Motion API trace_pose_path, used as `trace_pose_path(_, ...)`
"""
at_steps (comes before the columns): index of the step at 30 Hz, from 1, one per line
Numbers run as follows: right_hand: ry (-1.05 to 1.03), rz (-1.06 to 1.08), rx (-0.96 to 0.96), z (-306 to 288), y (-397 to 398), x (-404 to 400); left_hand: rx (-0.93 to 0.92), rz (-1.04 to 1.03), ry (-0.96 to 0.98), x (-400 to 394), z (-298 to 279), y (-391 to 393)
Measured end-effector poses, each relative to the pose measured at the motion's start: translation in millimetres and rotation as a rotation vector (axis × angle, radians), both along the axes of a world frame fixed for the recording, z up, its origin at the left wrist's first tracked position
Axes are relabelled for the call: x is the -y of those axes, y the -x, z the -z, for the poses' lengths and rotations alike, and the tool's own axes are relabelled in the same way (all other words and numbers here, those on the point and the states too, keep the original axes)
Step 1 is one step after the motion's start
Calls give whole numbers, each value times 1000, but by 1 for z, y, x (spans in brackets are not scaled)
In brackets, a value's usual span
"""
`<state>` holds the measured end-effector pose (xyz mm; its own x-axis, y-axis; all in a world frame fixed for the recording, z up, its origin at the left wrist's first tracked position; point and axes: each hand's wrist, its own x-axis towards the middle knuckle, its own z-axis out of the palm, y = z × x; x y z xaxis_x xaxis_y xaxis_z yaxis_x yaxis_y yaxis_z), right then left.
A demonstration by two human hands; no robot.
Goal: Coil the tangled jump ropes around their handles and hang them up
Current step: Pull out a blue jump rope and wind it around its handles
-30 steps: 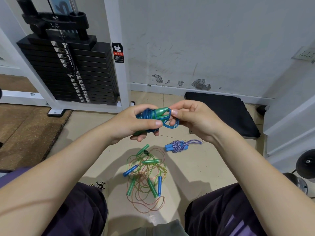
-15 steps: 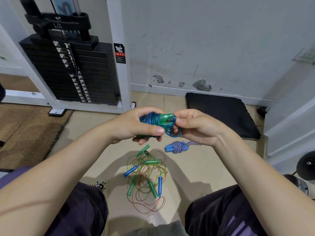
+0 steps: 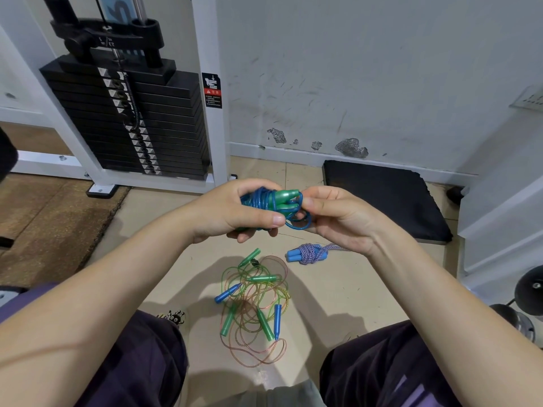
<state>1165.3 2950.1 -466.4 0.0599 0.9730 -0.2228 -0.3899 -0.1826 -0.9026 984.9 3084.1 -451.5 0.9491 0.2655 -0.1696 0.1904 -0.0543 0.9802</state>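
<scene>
Blue cord is being wound around green handles, held at chest height over a tiled floor.

At far left a black weight stack [image 3: 129, 118] is standing. The left hand [image 3: 232, 211] is gripping the blue-wrapped jump rope [image 3: 270, 201], probably to steady the coil; the right hand [image 3: 338, 218] is pinching its last loop, likely tucking it. Below, the tangled ropes [image 3: 252, 301] are waiting, with a finished purple bundle [image 3: 308, 254] lying just to their right.
</scene>
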Motion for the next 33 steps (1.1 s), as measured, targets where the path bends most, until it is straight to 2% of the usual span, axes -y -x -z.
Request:
trace_pose_path(4, 14, 19, 57, -5, 0, 2, -19, -28, -27, -1, 1, 0)
trace_pose_path(9, 14, 156, 116, -8, 3, 4, -106, -104, -91, -1, 2, -4)
trace_pose_path(15, 0, 224, 597, -5, 16, 2, -195, -124, -172, 5, 9, -10)
trace_pose_path(23, -46, 263, 857, -3, 17, -1, -208, -83, -213, 3, 13, -10)
trace_pose_path(28, -77, 169, 971, -3, 15, 1, -215, -5, -224, 0, 12, -7)
trace_pose_path(33, -56, 41, 999, -7, 14, 4, -268, 98, -215, -1, 11, -5)
